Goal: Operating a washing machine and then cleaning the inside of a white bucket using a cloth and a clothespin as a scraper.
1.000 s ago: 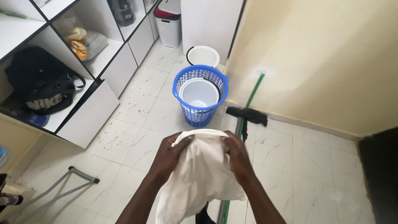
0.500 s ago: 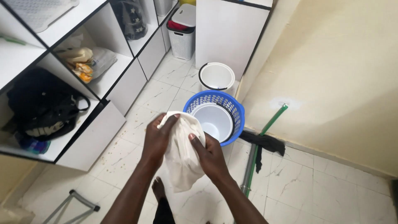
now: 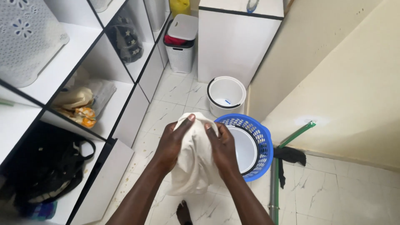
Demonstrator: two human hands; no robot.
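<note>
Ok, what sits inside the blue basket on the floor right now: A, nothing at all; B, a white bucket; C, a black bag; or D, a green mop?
B: a white bucket sits nested inside the blue basket, just past the white cloth that the left hand and the right hand hold.

Bright, even indoor light, soft shadows, sharp focus; wide-angle bending toward the edges.
</note>
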